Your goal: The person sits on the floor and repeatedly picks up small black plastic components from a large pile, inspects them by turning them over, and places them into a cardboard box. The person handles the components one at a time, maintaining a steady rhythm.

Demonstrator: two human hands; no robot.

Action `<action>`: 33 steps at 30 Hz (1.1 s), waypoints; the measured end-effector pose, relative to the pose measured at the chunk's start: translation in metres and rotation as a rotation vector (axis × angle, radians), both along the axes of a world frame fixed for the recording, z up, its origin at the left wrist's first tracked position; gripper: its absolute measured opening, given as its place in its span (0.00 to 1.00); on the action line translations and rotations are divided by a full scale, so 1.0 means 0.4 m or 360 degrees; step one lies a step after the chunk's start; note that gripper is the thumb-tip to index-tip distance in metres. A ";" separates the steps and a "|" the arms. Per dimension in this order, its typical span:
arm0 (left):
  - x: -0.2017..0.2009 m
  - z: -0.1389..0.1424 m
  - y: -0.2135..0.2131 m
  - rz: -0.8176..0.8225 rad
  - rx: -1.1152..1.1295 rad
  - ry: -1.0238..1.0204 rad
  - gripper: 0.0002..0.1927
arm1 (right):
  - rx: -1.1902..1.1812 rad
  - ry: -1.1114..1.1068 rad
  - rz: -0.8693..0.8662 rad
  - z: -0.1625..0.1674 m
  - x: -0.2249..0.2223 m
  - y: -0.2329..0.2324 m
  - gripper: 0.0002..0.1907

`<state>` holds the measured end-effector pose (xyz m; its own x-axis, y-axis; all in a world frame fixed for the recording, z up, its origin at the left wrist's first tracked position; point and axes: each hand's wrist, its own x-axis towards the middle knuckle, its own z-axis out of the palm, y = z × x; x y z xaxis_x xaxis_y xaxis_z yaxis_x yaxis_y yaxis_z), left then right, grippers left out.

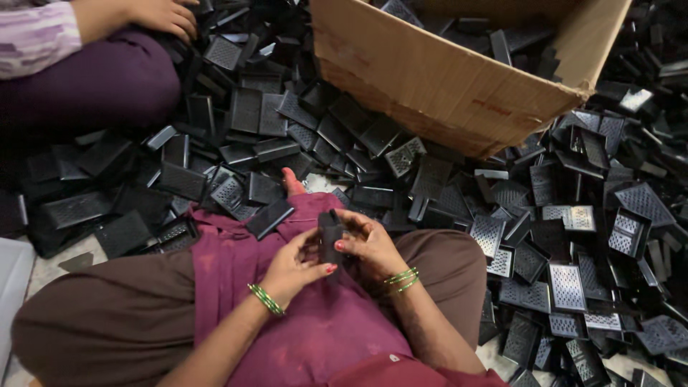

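Two hands, left hand [292, 266] and right hand [367, 242], close their fingers on one black perforated plastic piece [330, 235] above the lap; countless similar pieces [545, 236] cover the floor beside one cardboard box [437, 79].

The little plastic part [330, 235] held between the left hand [294, 266] and right hand [367, 242] was plain black, and so was the whole heap of grille pieces [566, 236], each with a mesh pattern. Nails were red, bangles [266, 299] green. Lap cloth [315, 315] was magenta over brown trousers [100, 322]. The cardboard box [444, 79] was tan. The other person's sleeve [36, 36] had lilac and white stripes.
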<state>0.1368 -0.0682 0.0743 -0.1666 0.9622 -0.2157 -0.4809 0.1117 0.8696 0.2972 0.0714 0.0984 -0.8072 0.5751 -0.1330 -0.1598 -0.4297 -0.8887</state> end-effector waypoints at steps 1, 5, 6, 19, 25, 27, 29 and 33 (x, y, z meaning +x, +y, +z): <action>0.004 0.003 -0.006 0.0030 0.0032 -0.0039 0.44 | 0.0001 0.0030 0.0034 0.010 -0.001 -0.003 0.37; 0.002 0.012 -0.015 0.0110 0.0299 0.0014 0.46 | 0.0013 0.0103 0.0126 0.040 -0.009 -0.009 0.40; 0.002 0.015 -0.018 0.0112 0.0314 0.0078 0.46 | 0.0018 0.0107 0.0132 0.047 -0.008 -0.010 0.42; 0.020 0.080 -0.055 0.0290 0.0578 0.0927 0.51 | 0.0640 0.0097 0.0182 0.123 0.007 -0.037 0.44; 0.025 0.075 -0.062 0.0247 0.0456 0.1004 0.50 | 0.0749 0.0123 0.0182 0.137 0.014 -0.045 0.43; 0.024 0.075 -0.066 0.0228 0.0370 0.1151 0.50 | 0.0785 0.0131 0.0164 0.139 0.016 -0.046 0.42; 0.023 0.078 -0.069 0.0194 0.0346 0.1208 0.51 | 0.1032 0.0089 0.0123 0.145 0.023 -0.044 0.43; 0.019 0.091 -0.068 0.0110 0.0367 0.1167 0.51 | 0.0932 0.0034 0.0153 0.157 0.041 -0.037 0.41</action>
